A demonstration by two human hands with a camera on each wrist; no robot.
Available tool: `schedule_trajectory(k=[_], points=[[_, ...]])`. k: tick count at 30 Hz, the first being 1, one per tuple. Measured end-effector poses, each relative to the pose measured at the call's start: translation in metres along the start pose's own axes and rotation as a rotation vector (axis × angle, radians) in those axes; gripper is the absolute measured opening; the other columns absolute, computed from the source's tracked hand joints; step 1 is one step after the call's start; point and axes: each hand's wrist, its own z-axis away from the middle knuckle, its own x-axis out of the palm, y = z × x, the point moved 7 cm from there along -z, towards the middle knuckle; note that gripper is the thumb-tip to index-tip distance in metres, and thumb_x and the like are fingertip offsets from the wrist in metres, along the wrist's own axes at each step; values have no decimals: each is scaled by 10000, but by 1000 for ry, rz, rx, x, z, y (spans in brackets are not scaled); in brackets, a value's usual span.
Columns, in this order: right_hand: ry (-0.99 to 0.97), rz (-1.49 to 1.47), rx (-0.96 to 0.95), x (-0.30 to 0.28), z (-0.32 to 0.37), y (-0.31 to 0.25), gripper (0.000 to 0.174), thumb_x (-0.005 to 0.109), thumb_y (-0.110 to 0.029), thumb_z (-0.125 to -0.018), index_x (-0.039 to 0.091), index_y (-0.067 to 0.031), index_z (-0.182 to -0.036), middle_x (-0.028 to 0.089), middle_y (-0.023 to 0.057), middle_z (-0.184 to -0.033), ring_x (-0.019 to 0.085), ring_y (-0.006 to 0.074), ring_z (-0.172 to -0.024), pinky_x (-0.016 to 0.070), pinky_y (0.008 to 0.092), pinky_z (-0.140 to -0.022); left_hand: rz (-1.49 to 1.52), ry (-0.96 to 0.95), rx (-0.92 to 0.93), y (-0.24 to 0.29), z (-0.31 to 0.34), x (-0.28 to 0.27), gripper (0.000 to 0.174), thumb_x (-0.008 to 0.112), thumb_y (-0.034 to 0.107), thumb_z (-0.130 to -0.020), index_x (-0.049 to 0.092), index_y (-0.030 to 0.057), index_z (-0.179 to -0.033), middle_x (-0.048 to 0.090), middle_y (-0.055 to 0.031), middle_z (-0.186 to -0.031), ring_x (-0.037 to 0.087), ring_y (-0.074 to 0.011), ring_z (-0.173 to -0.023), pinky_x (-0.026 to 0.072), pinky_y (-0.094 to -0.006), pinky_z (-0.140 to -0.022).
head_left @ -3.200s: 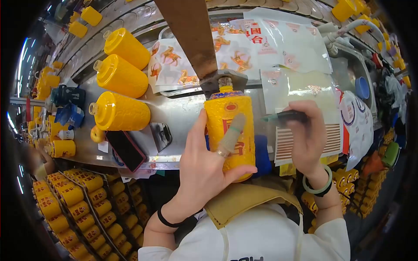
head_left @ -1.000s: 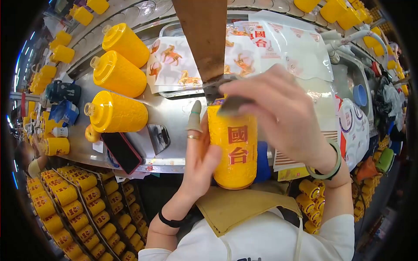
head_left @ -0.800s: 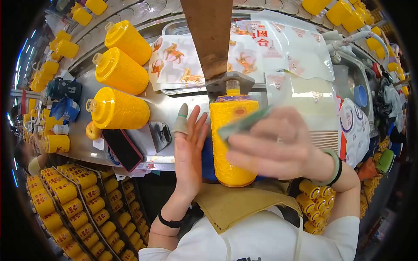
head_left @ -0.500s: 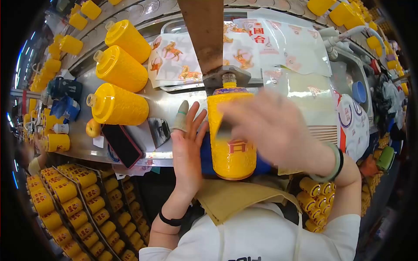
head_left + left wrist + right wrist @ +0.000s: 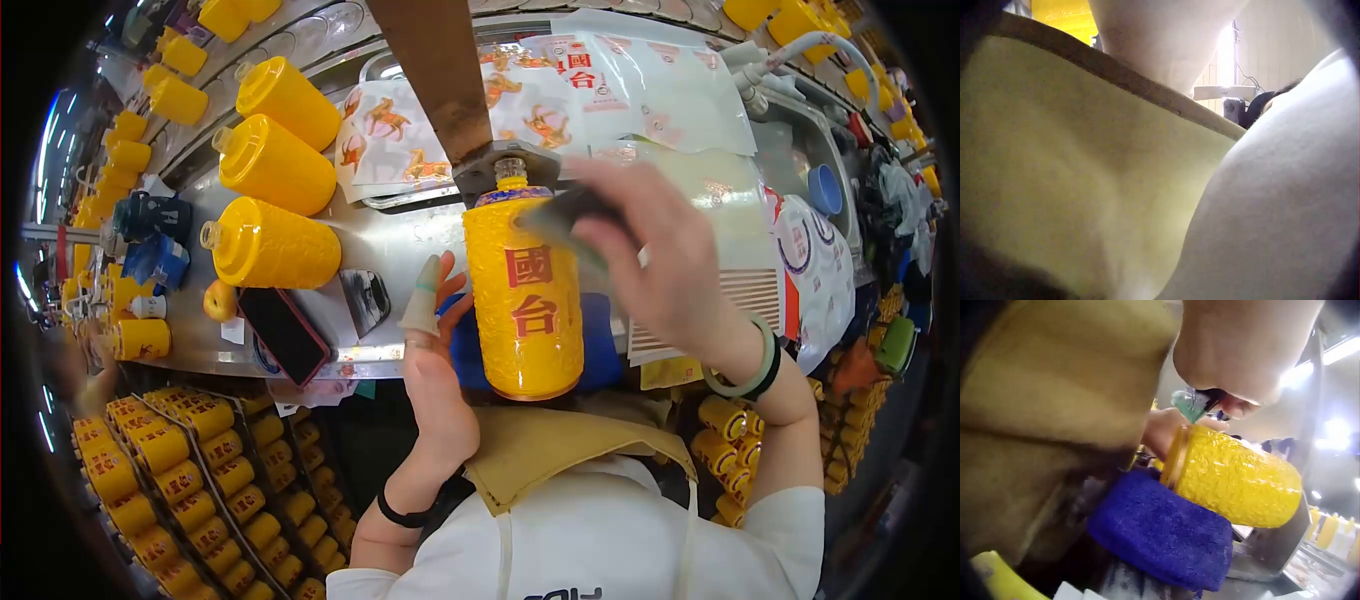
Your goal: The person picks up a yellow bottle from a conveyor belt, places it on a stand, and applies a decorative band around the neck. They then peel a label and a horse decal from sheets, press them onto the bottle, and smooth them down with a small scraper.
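Pinching a scraper (image 5: 578, 213) between thumb and fingers, the right grip (image 5: 660, 255) was at the right of the bottle's (image 5: 525, 300) upper half, so that the bottle lay to its left. The long axis ran away from the person, with the neck at the far end by a bracket (image 5: 478, 174) and the base toward the apron (image 5: 580, 455). From the right grip, the scraper's blurred edge reached leftward over the bottle's shoulder; whether it touched could not be told. The left grip (image 5: 436, 368), its fingers loosely extended and holding nothing, stood nearer the bottle's body, just beside the left flank; contact there was unclear too. Below and left of the right grip, a blue pad (image 5: 1160, 528) showed beneath the bottle.

Half a second earlier, the right grip had hidden the upper red character (image 5: 529, 267); now both characters showed. In the earliest frame, the left grip had lain across the bottle's front.
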Motion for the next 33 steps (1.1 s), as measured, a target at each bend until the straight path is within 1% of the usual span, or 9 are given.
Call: schedule_trajectory(k=[2, 4, 5, 7, 9, 20, 25, 30, 33], points=[[189, -141, 170, -18, -2, 11, 352, 692, 48, -906, 646, -33, -1245, 690, 96, -1049, 679, 231, -790, 546, 312, -663, -119, 32, 43, 3, 7, -2, 974, 364, 779, -990, 360, 3, -1578, 436, -202, -1567, 479, -315, -1382, 398, -464, -1144], [206, -306, 338, -12, 12, 11, 295, 672, 6, -958, 604, -20, -1243, 671, 95, -1012, 674, 171, -833, 532, 286, -686, -336, -79, 384, 20, 20, 7, 1076, 588, 797, -881, 395, -17, -1556, 432, -217, -1536, 483, -334, -1369, 413, -469, -1129], [225, -479, 403, 0, 23, 12, 291, 676, -9, -966, 578, -14, -1240, 664, 91, -1014, 664, 146, -865, 524, 272, -711, -432, -167, 451, 28, 23, 9, 1055, 897, 554, -750, 439, -24, -1504, 437, -199, -1498, 484, -333, -1348, 433, -458, -1109], [93, -587, 617, 17, 45, 12, 296, 674, -36, -987, 521, -2, -1238, 657, 86, -1056, 640, 107, -947, 510, 255, -786, -634, -162, 516, 37, 27, 23, 1014, 923, 504, -724, 481, -21, -1471, 443, -204, -1490, 487, -347, -1333, 443, -463, -1096], [172, -516, 581, 23, 54, 18, 285, 675, -40, -988, 527, 1, -1228, 659, 98, -1048, 647, 131, -925, 520, 282, -788, -874, -136, 628, 40, 31, 30, 1097, 1011, 343, -601, 476, -66, -1467, 466, -237, -1465, 554, -403, -1222, 471, -467, -1016], [180, -294, 645, 11, 69, 38, 272, 712, -56, -953, 578, -8, -1185, 670, 113, -986, 636, 165, -827, 519, 309, -749, -1002, -182, 601, 54, 33, 41, 985, 988, 344, -632, 550, -42, -1425, 485, -251, -1425, 538, -414, -1220, 470, -496, -1002], [351, -527, 681, 4, 75, 43, 271, 700, -32, -957, 578, -17, -1199, 608, 43, -938, 568, 101, -798, 486, 271, -726, -1174, -220, 540, 55, 35, 58, 799, 955, 354, -666, 661, 115, -1370, 385, -303, -1468, 474, -489, -1250, 470, -541, -991], [296, -649, 692, 2, 76, 37, 283, 633, -30, -1005, 526, -24, -1267, 589, 27, -1022, 549, 75, -892, 472, 237, -793, -1269, -198, 591, 48, 38, 65, 732, 951, 338, -667, 698, 156, -1329, 372, -304, -1466, 460, -499, -1262, 472, -544, -1004], [245, -1016, 847, 18, 84, 41, 316, 589, -54, -1034, 456, -29, -1320, 543, 38, -1136, 520, 72, -1007, 451, 230, -871, -1225, -175, 590, 52, 39, 61, 774, 965, 310, -659, 674, 129, -1352, 392, -276, -1464, 474, -466, -1284, 485, -520, -1017]])
